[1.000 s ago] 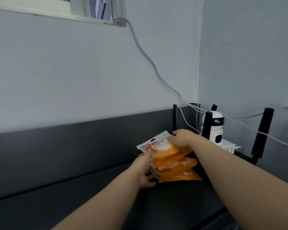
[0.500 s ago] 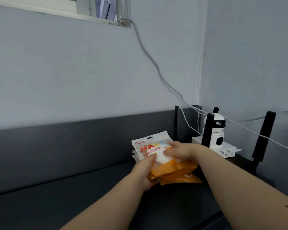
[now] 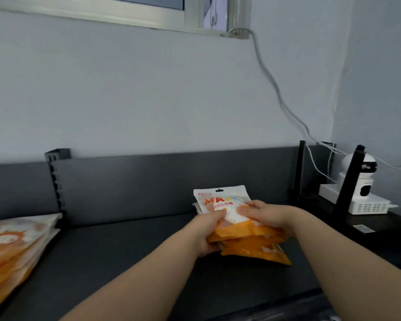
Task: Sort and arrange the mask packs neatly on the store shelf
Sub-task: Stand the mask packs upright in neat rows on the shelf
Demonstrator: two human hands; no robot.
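Note:
A stack of orange-and-white mask packs (image 3: 248, 242) lies on the dark shelf (image 3: 130, 256), right of centre. My left hand (image 3: 206, 230) grips the stack's left edge, thumb on the top pack. My right hand (image 3: 266, 215) holds the right side, fingers curled over the top pack's white upper part. The top pack's printed header stands up behind my fingers. A second pile of mask packs (image 3: 14, 246) lies at the left edge of the shelf, partly cut off by the frame.
A white router with black antennas (image 3: 366, 202) and a small white camera (image 3: 362, 174) stand on the shelf's right end. White cables run down the wall to them. A slotted black upright (image 3: 56, 181) rises at the back left.
My view has swung left, bringing the left pile of packs into sight. Both hands have drawn the stack leftward away from the router and now grip it from both sides.

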